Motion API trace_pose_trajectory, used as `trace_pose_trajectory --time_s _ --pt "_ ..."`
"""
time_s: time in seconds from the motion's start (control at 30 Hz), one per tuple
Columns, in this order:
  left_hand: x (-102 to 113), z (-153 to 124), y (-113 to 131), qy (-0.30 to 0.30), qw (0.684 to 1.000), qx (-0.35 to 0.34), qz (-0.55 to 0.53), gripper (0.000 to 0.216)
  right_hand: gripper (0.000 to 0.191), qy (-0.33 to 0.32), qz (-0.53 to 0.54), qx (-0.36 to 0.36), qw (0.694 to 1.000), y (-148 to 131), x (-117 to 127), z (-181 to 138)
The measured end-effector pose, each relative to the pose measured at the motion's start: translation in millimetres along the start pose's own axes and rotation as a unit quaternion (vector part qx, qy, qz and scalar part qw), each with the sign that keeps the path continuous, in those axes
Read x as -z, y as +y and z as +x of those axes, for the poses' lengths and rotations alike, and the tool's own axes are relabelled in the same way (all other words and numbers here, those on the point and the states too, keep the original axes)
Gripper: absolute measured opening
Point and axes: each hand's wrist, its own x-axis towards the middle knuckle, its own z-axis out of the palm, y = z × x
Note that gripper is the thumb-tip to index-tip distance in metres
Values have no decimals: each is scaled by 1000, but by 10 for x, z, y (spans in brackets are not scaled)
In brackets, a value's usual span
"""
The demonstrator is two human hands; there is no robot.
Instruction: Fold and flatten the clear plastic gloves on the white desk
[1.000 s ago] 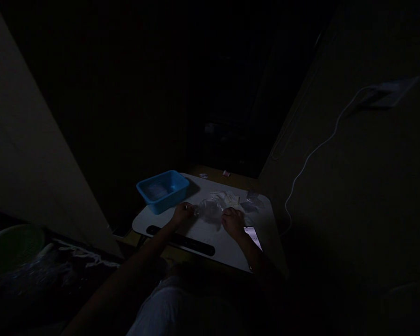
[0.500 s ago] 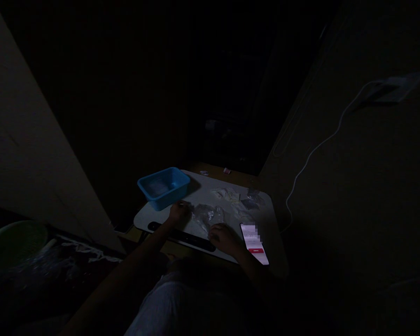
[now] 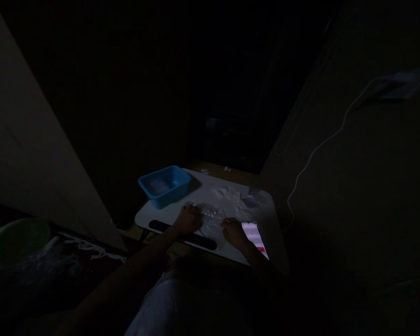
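Observation:
A crumpled clear plastic bag (image 3: pixel 213 215) lies on the small white table (image 3: pixel 205 185) between my hands. My left hand (image 3: pixel 189 219) has its fingers curled closed at the bag's left edge. My right hand (image 3: pixel 233 232) is closed at the bag's right side, with its knuckles up and the wrist beside a lit phone (image 3: pixel 255 237). The dim light hides exactly how much of the bag each hand grips. Past the bag is a loose pile of small pale packets (image 3: pixel 231 192).
A blue plastic basin (image 3: pixel 164 186) stands on the table's left side. More clear plastic (image 3: pixel 257 197) lies at the far right corner. A white cable (image 3: pixel 311 154) hangs along the right wall. A green basket (image 3: pixel 19 242) sits low at the left.
My left hand has moved right and slightly nearer, onto the bag's edge. My right hand has shifted right, its forearm now covering part of the phone. The bag has moved slightly right.

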Motion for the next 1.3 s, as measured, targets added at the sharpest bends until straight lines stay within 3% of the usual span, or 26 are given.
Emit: trace_pose_trajectory --time_s 0.17,0.3,0.4,0.53,0.6,0.73,1.0,1.17,1.3 --pt "57 -9 -190 -16 1000 -19 15 21 23 5 -12 -5 1000 35 -48 -141" --pt "108 2 -247 7 997 50 63 26 20 -2 -15 -16 1000 -58 -45 -164" --pt "149 9 -143 32 993 83 76 26 18 -7 -27 -33 999 -127 -27 -137" --pt "175 27 137 62 996 40 58 24 21 -1 -29 -22 999 -193 -36 -106" --pt "162 38 264 45 997 -16 52 21 23 -2 -14 -24 1000 -212 -50 -96" --pt "100 39 368 -68 991 -108 28 14 27 -8 0 -38 999 -227 -50 -72" --pt "1 -79 176 -90 992 -38 76 29 31 -38 -31 -122 991 -177 8 -22" --pt "16 -129 96 -97 991 -35 83 36 30 -38 -40 -186 981 -49 47 21" --pt "-61 -149 45 -89 992 -49 72 40 32 -29 -45 -190 980 -38 83 41"
